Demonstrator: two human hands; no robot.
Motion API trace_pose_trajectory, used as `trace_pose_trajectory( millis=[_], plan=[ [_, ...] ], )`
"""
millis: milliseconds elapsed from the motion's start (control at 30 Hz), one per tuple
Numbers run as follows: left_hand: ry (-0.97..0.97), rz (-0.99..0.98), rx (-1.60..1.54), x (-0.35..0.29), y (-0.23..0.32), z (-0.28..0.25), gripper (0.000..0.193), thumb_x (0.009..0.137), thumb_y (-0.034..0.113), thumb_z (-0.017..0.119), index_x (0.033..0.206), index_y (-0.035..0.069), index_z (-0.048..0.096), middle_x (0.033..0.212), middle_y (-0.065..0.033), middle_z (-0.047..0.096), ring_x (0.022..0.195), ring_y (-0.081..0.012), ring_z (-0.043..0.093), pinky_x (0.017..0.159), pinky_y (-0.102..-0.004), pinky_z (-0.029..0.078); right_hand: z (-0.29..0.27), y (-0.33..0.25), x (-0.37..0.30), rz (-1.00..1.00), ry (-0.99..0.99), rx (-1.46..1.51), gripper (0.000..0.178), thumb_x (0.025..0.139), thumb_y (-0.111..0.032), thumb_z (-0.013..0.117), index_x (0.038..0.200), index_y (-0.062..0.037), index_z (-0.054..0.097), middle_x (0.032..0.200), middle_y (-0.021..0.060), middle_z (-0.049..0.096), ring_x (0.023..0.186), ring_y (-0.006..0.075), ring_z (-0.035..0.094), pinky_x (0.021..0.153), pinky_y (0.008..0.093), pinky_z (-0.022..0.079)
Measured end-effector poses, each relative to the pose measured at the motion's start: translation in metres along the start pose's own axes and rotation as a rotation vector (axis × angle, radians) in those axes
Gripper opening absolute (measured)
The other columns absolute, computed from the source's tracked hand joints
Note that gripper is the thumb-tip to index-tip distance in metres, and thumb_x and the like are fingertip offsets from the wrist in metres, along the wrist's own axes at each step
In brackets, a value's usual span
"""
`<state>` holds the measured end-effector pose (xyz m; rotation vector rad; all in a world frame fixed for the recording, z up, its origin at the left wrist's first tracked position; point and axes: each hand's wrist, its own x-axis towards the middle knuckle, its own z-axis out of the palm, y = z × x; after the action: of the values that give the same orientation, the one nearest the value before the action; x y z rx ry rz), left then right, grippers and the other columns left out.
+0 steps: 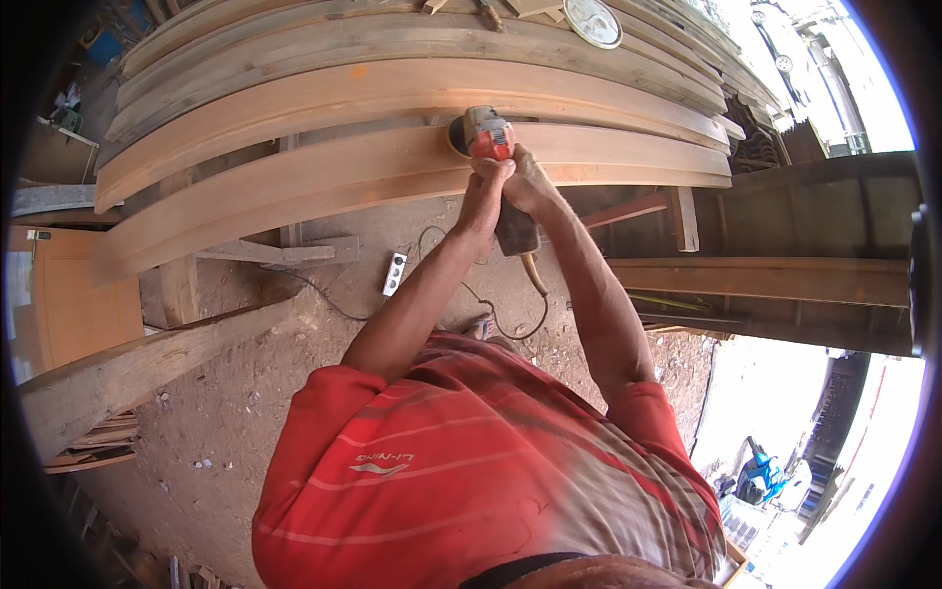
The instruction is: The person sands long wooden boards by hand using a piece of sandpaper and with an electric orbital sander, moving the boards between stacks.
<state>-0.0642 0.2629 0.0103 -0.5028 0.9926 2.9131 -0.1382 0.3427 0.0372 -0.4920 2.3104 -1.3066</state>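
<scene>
An angle grinder with a red and grey head rests its round disc at the far edge of a long, pale wooden board. My left hand is closed around the front of the tool, just behind the red part. Beside it, my right hand wraps the tool's body from the right. The dark rear end of the grinder hangs toward me between my forearms, and its cord drops from there. My fingers are partly hidden by the tool and by each other.
Several more boards lie beyond this one, with a round white lid on them. A white power strip and looping cable lie on the dirt floor. A thick timber beam slants at the left; dark panels stand right.
</scene>
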Motion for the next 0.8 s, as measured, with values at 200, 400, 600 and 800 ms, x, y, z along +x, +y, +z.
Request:
trace_pose_trajectory(
  millis=[200,400,600,800],
  plan=[
    [-0.141,-0.24,0.226,-0.001,-0.005,0.037,0.062,0.098,0.056,0.058,0.136,0.008,0.048,0.122,-0.0087,0.061,0.113,-0.021,0.062,0.097,-0.0405,0.051,-0.095,0.039,0.012,0.304,0.107,0.053,0.049,0.08,-0.041,0.077,0.111,-0.0043,0.069,0.091,0.0061,0.069,0.079,0.0142,0.063,0.071,0.0323,0.053],
    [0.032,-0.385,0.209,-0.08,-0.03,-0.098,0.055,0.101,0.046,0.056,0.137,0.005,0.05,0.124,-0.0131,0.065,0.11,-0.0227,0.065,0.095,-0.0398,0.052,-0.153,0.056,0.003,0.414,0.286,0.075,0.052,0.076,-0.046,0.075,0.098,0.0015,0.071,0.084,0.0099,0.068,0.076,0.0192,0.066,0.068,0.0354,0.053],
    [0.569,-0.254,-0.109,-0.132,-0.009,-0.229,0.077,0.097,0.056,0.058,0.147,0.003,0.036,0.128,-0.0149,0.06,0.107,-0.0248,0.063,0.095,-0.04,0.052,-0.114,0.045,0.009,0.317,0.261,-0.103,0.049,0.075,-0.047,0.074,0.087,0.0004,0.073,0.083,0.0093,0.068,0.079,0.018,0.064,0.073,0.0353,0.05],
    [0.502,0.051,-0.205,-0.068,0.025,-0.185,0.109,0.088,0.065,0.066,0.159,0.003,0.01,0.155,-0.0213,0.033,0.142,-0.0308,0.039,0.118,-0.0461,0.034,-0.028,-0.003,0.005,0.097,0.071,-0.03,0.046,0.079,-0.045,0.07,0.084,0.0016,0.069,0.073,0.0108,0.066,0.075,0.0208,0.065,0.073,0.0363,0.051]
  ],
)
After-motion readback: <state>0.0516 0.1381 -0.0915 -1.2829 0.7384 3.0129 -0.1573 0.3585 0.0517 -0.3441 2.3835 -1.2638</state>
